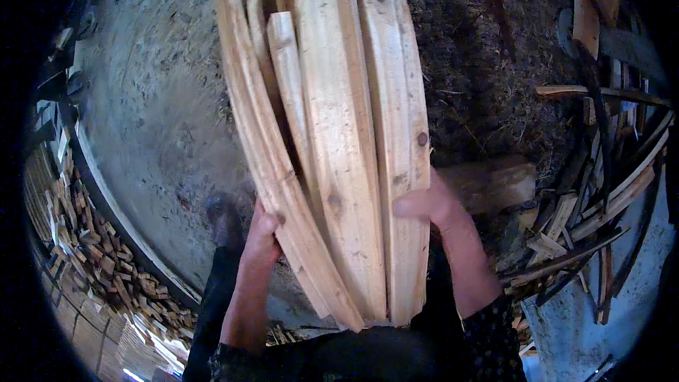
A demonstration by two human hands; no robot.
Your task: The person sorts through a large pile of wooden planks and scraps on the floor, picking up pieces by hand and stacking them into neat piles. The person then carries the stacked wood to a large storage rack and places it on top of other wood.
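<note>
A bundle of long, pale wooden boards (pixel 332 99) stretches from the far edge down to my body, some marked with dark knots. Its right part is a wide knotted board (pixel 396 92); along the left run a narrow strip (pixel 244 99) and a shorter strip (pixel 284 42). My left hand (pixel 266 232) grips the bundle's left edge, fingers mostly hidden beneath the wood. On the opposite side my right hand (pixel 433 205) is closed round the edge, its thumb lying over the right board and its other fingers out of sight.
A thick wood block (pixel 495 182) lies on the dirt floor (pixel 163 99) right of the bundle. Beyond it, offcuts and bent slats (pixel 566 226) clutter the right side. Small cut pieces are heaped in a pile (pixel 120 269) at the lower left, behind a pale curved edge (pixel 134 230).
</note>
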